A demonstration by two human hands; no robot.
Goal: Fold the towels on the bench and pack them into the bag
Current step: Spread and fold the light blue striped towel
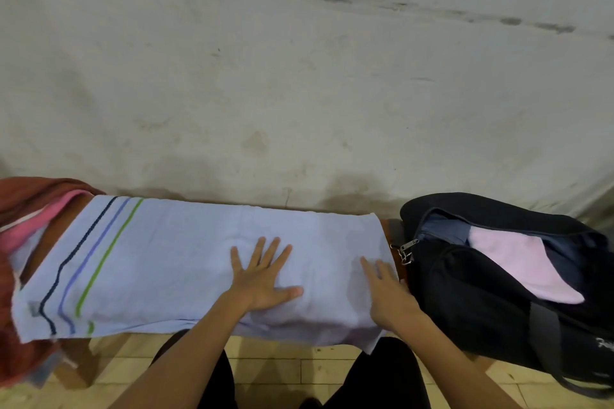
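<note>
A light blue towel (172, 259) with dark blue, blue and green stripes near its left end lies spread flat along the wooden bench (394, 256). My left hand (262, 276) presses flat on the towel's middle, fingers spread. My right hand (385, 292) rests flat on the towel's right end, close to the bag. The black bag (481, 302) sits open at the bench's right end, and a pink towel (521, 262) lies folded inside it.
A heap of red-brown and pink towels (30, 209) lies at the bench's left end, partly under the blue towel. A stained pale wall (299, 76) rises right behind the bench. Yellowish floor tiles (299, 365) and my dark trouser legs show below.
</note>
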